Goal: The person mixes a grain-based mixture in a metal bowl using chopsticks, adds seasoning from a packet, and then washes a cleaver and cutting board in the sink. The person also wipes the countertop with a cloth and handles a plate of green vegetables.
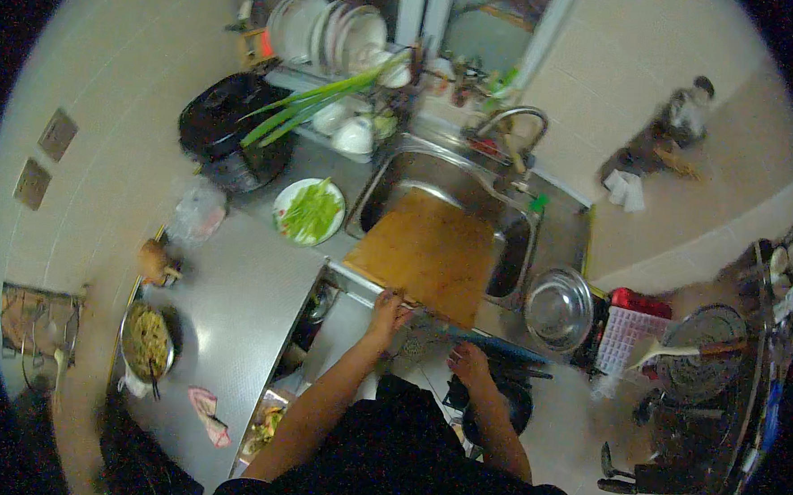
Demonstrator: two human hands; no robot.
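A wooden cutting board point(430, 249) lies slanted over the stainless-steel sink point(417, 164), covering much of the basin. My left hand point(387, 317) is at the board's near edge, with its fingers curled against it. Below the board's near right corner, my right hand point(470, 364) hangs apart from the board in front of the counter. It looks blurred, and its finger pose is unclear. Left of the sink stands a white plate of cut green vegetables point(309, 211). A curved faucet point(521, 113) rises behind the basin.
At the back left are a black rice cooker point(224, 127), green onions point(330, 99) and racked plates point(327, 32). A metal bowl point(559, 310) is right of the sink. On the left counter sit a bowl of food point(147, 342) and a cloth point(209, 416). An open drawer point(268, 419) is below.
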